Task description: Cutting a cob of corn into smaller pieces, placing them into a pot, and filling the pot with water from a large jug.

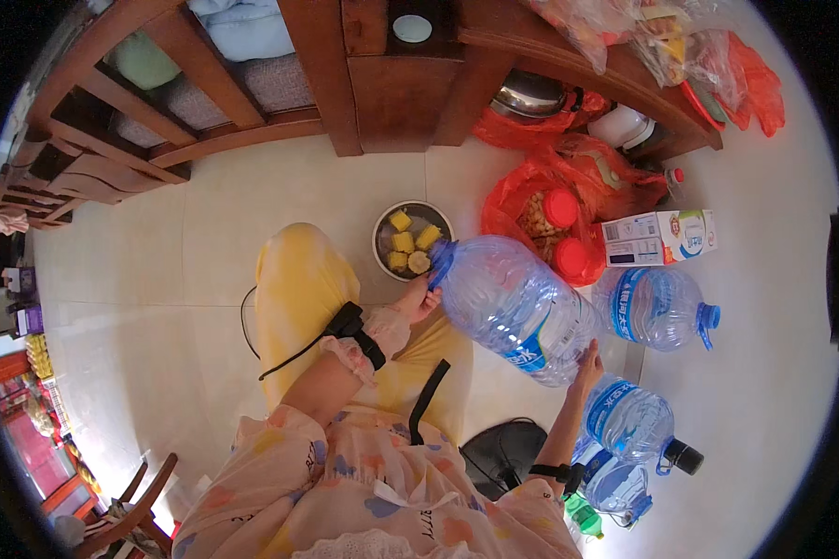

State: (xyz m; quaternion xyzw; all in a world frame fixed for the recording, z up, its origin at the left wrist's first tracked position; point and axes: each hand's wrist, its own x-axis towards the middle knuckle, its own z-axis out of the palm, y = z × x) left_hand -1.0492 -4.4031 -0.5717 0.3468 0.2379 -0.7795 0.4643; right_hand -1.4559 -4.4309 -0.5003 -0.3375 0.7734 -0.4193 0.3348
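A large clear plastic water bottle (pixel 507 300) lies tilted between my two hands, its blue neck over the right edge of a round pot (pixel 376 241). My left hand (pixel 419 299) grips the bottle at the neck. Against its base rests my right hand (pixel 587 365), fingers along the bottom side. Several cut pieces of yellow corn cob (pixel 403 242) sit in dark-looking liquid in the pot, which stands on the tiled floor. Whether water is flowing from the bottle's mouth cannot be made out.
To the right stand red plastic bags (pixel 503 202) with red-lidded jars (pixel 561 207), a printed carton (pixel 661 237) and more water bottles (pixel 654 307). A wooden cabinet (pixel 405 98) lines the far side. A black round object (pixel 496 454) lies beside my right forearm.
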